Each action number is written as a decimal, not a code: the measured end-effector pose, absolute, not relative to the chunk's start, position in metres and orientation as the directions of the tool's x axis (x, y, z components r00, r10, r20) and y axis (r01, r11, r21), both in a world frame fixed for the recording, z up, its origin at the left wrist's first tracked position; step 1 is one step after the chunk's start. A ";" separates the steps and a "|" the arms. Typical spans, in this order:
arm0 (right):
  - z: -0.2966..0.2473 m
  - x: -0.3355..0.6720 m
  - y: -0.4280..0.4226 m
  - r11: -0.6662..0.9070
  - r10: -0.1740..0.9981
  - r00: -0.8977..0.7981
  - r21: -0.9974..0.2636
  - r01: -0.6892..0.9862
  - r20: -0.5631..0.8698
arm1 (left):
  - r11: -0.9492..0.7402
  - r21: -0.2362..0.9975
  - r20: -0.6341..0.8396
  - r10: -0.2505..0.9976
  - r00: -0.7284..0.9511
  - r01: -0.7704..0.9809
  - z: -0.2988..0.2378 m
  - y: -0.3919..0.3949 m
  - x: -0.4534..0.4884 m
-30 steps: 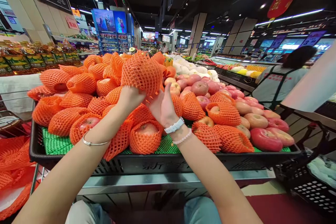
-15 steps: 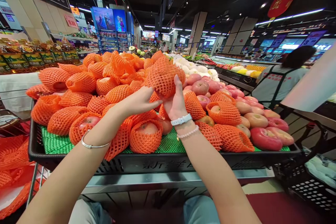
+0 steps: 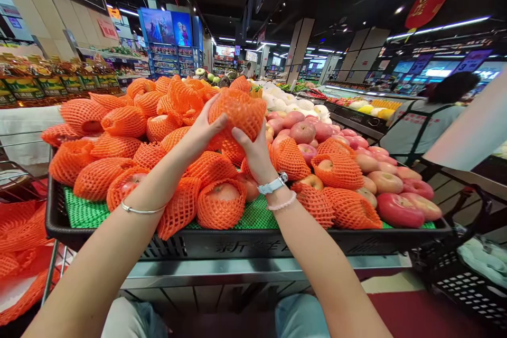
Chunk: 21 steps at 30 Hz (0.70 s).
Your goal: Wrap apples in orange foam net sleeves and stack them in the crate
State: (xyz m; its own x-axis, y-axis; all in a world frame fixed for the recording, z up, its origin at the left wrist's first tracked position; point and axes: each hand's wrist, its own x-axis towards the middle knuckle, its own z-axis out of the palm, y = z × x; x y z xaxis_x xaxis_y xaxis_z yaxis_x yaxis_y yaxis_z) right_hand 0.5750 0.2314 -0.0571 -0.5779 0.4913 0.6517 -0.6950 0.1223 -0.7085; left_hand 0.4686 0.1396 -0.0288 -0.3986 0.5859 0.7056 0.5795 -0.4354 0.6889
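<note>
The rounded bundle of orange foam netting (image 3: 240, 108) is held up over the long black plastic crate (image 3: 249, 246), gripped between the person's bare left hand (image 3: 206, 121) and right hand (image 3: 257, 153). The left clasps its left side, thumb on the near face; the right cups it from the lower right. What's inside I can't make out. Below sit apples in orange mesh sleeves (image 3: 221, 207) on a green mesh liner (image 3: 257, 215), with smooth pinkish-red apples (image 3: 303, 132) heaped to the right.
</note>
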 end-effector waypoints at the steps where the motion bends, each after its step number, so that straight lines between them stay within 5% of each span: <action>1: -0.057 0.576 0.230 0.147 0.484 -0.581 -0.715 -0.683 0.654 | -0.441 0.724 0.672 0.623 -0.400 0.530 -0.029 0.140 0.472; 8: -0.059 0.577 0.237 0.152 0.478 -0.637 -0.771 -0.618 0.605 | -0.387 0.803 0.582 0.670 -0.460 0.453 -0.030 0.136 0.488; 12: -0.064 0.570 0.241 0.004 0.433 -0.694 -0.771 -0.637 0.575 | -0.352 0.853 0.519 0.654 -0.550 0.385 -0.030 0.138 0.493; 21: -0.066 0.565 0.248 -0.017 0.461 -0.693 -0.775 -0.632 0.554 | -0.294 0.817 0.541 0.687 -0.485 0.495 -0.032 0.138 0.484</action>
